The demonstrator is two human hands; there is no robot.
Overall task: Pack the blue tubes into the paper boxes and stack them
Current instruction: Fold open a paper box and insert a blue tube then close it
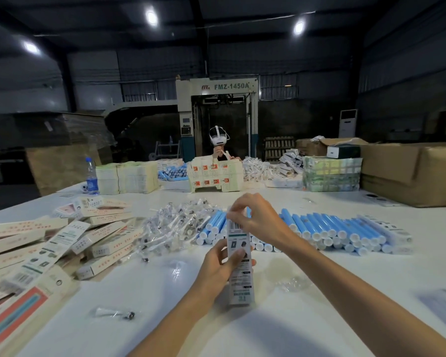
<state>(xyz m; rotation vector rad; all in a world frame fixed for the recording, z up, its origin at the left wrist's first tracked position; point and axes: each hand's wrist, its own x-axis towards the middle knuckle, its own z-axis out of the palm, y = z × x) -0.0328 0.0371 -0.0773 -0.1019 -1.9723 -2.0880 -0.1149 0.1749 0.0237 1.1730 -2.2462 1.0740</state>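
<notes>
- Currently, the paper box (238,256) stands upright over the white table (165,325), near its middle and close to the person, with the lower end near the tabletop; contact with the tabletop cannot be confirmed.
- Left hand (216,264): fingers and thumb are curled round the middle section of the paper box, gripping it from the left side.
- Right hand (258,220): fingertips are pinching the top end of the paper box, with the wrist arched above it.
- Whether a tube is inside the paper box cannot be told.
- Blue tubes (319,229): laid side by side in a long row just behind the hands, white caps facing the person. The row extends to the right.
- Packed boxes (62,240): a loose pile lies on the left part of the table.
- Clear plastic packets (175,222): heaped between the packed boxes and the blue tubes. One single packet (116,313) lies apart, near the front edge.
- Far side of the table: stacks of flat cartons (126,176), a water bottle (92,176) and large cardboard cases (410,171).
- A second person (219,148) sits opposite, wearing a headset.
</notes>
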